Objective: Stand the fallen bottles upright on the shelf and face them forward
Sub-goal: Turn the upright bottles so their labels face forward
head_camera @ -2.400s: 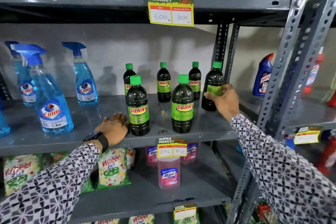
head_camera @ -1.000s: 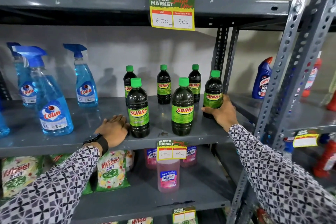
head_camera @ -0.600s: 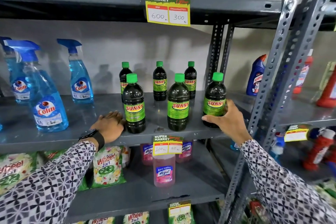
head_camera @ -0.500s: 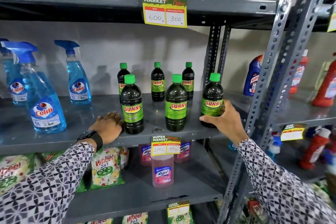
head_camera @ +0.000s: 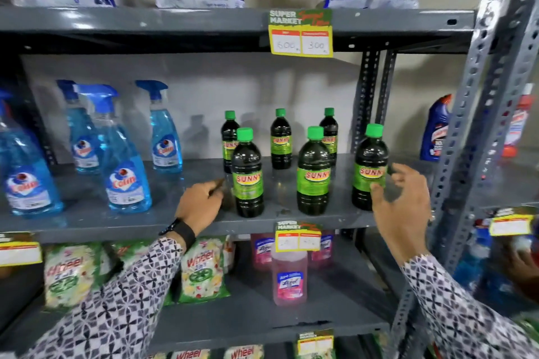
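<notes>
Head view: six dark green-capped bottles stand upright on the middle shelf [head_camera: 335,220]. Right hand [head_camera: 402,207] is spread beside the rightmost bottle [head_camera: 369,167], thumb at its label, gripping nothing; left hand [head_camera: 201,204] rests loosely curled on the shelf. Advisable: release without nudging. Rear labels are blurred, their facing unconfirmed.

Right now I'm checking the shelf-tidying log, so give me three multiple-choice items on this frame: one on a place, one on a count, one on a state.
1. Where is the right hand?
A. beside the rightmost dark bottle
B. on a spray bottle
C. on the top shelf

2. How many green-capped dark bottles stand on the middle shelf?
A. four
B. six
C. eight

3. How are they standing?
A. all upright
B. two fallen
C. all tipped

Answers: 1 A, the open fingers curl right next to it; 2 B, three in front, three behind; 3 A, every cap points up.
</notes>
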A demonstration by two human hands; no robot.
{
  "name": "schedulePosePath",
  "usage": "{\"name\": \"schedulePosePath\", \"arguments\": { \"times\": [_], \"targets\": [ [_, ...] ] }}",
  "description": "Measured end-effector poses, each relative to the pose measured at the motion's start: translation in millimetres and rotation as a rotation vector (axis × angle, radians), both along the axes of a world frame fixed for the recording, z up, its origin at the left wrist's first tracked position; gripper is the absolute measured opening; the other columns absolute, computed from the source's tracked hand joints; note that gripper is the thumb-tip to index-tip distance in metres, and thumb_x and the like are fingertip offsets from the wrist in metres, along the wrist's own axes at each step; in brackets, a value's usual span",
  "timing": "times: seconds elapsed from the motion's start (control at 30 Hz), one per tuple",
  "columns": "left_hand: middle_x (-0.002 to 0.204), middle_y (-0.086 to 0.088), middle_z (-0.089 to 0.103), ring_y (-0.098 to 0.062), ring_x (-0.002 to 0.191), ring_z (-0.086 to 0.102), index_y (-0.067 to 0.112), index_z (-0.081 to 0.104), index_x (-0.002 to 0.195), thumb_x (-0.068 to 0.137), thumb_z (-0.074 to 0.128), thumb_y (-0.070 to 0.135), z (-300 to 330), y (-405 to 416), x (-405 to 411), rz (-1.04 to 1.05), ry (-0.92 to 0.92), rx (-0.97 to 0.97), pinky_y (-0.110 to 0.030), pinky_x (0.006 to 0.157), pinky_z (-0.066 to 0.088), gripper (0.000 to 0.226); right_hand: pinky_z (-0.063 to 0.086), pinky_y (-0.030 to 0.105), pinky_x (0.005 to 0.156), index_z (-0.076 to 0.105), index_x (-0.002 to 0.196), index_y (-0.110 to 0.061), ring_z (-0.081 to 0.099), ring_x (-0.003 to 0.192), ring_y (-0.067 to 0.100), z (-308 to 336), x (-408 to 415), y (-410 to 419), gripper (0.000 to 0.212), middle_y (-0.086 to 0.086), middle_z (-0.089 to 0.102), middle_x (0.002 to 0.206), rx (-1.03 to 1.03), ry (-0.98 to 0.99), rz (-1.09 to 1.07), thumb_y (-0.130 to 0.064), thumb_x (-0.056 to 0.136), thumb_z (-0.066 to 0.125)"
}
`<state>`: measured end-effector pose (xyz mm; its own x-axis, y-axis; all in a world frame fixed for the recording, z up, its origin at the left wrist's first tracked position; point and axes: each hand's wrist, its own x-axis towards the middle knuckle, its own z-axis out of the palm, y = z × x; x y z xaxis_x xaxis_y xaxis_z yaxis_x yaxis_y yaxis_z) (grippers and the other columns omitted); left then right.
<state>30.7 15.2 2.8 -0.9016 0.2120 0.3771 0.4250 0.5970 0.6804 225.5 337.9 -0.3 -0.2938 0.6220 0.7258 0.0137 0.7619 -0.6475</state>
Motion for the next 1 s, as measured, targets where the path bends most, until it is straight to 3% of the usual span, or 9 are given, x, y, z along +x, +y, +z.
{"name": "schedulePosePath", "arguments": {
  "times": [0.07, 0.17, 0.33, 0.37, 0.43, 0.53, 0.63, 0.8, 1.0],
  "targets": [
    [0.125, -0.004, 0.074, -0.019, 0.114, 0.068, 0.018, 0.071, 0.129, 0.097, 0.062, 0.020, -1, -6, 6, -0.037, -0.032, 0.202, -0.033, 0.101, 0.051, 0.033, 0.051, 0.048, 0.093, 0.065, 0.122, -0.007, 0.064, 0.102, 0.033, -2, -3, -28, 0.037, 0.012, 0.066, 0.111, 0.115, 0.034, 0.048, -0.007, 0.088, 0.078],
    [0.131, -0.003, 0.071, -0.013, 0.120, 0.065, 0.011, 0.067, 0.134, 0.095, 0.067, 0.015, -5, -14, 6, -0.169, -0.109, 0.300, -0.034, 0.111, 0.048, 0.039, 0.061, 0.041, 0.083, 0.071, 0.116, -0.011, 0.070, 0.092, 0.023, -8, -22, -81, 0.029, 0.003, 0.071, 0.103, 0.194, -0.086, 0.328, -0.006, 0.089, 0.078],
    [0.128, 0.006, 0.070, 0.004, 0.112, 0.067, 0.016, 0.055, 0.145, 0.096, 0.067, 0.010, 7, -15, 17, -0.395, -0.213, 0.407, -0.012, 0.087, 0.053, 0.051, 0.043, 0.003, 0.092, 0.042, 0.160, -0.019, 0.054, 0.131, 0.009, 0, -74, -135, 0.076, -0.009, 0.052, 0.149, -0.087, -0.389, 0.831, -0.012, 0.093, 0.078],
    [0.130, 0.007, 0.069, 0.009, 0.109, 0.067, 0.019, 0.053, 0.146, 0.096, 0.067, 0.011, 9, -14, 19, -0.430, -0.216, 0.393, -0.010, 0.084, 0.052, 0.052, 0.043, 0.005, 0.097, 0.040, 0.160, -0.020, 0.053, 0.134, 0.009, 4, -83, -139, 0.078, -0.010, 0.050, 0.151, -0.130, -0.395, 0.888, -0.010, 0.093, 0.078],
    [0.131, 0.008, 0.068, 0.013, 0.104, 0.066, 0.020, 0.050, 0.148, 0.095, 0.068, 0.010, 12, -12, 21, -0.459, -0.212, 0.367, -0.010, 0.085, 0.051, 0.056, 0.051, 0.026, 0.110, 0.046, 0.149, -0.025, 0.062, 0.132, 0.012, 8, -99, -143, 0.072, -0.010, 0.061, 0.143, -0.187, -0.355, 0.930, -0.003, 0.090, 0.079],
    [0.132, 0.008, 0.069, 0.009, 0.113, 0.064, 0.019, 0.050, 0.149, 0.093, 0.071, 0.013, 14, -14, 16, -0.438, -0.177, 0.344, -0.016, 0.097, 0.052, 0.060, 0.055, 0.043, 0.107, 0.049, 0.139, -0.023, 0.070, 0.117, 0.016, 11, -116, -150, 0.065, -0.010, 0.067, 0.123, -0.173, -0.336, 0.853, -0.002, 0.087, 0.081],
    [0.136, 0.009, 0.067, 0.003, 0.122, 0.062, 0.020, 0.047, 0.152, 0.091, 0.074, 0.015, 16, -24, 9, -0.406, -0.152, 0.314, -0.030, 0.111, 0.048, 0.067, 0.057, 0.039, 0.104, 0.051, 0.136, -0.022, 0.070, 0.113, 0.015, 13, -128, -161, 0.064, -0.009, 0.066, 0.120, -0.161, -0.336, 0.828, -0.005, 0.085, 0.084],
    [0.130, 0.012, 0.068, 0.005, 0.116, 0.065, 0.023, 0.046, 0.151, 0.089, 0.074, 0.007, 13, -43, 1, -0.411, -0.127, 0.299, -0.017, 0.101, 0.050, 0.070, 0.058, 0.024, 0.091, 0.050, 0.136, -0.019, 0.070, 0.107, 0.010, 11, -135, -178, 0.067, -0.007, 0.065, 0.122, -0.186, -0.325, 0.872, -0.001, 0.083, 0.085],
    [0.133, 0.005, 0.068, -0.004, 0.113, 0.069, 0.019, 0.045, 0.152, 0.087, 0.076, 0.002, 1, -53, -4, -0.431, -0.127, 0.335, -0.017, 0.097, 0.052, 0.074, 0.058, 0.027, 0.093, 0.051, 0.135, -0.024, 0.073, 0.103, 0.006, 4, -135, -179, 0.070, -0.012, 0.068, 0.121, -0.169, -0.321, 0.863, -0.005, 0.079, 0.089]
  ]
}}
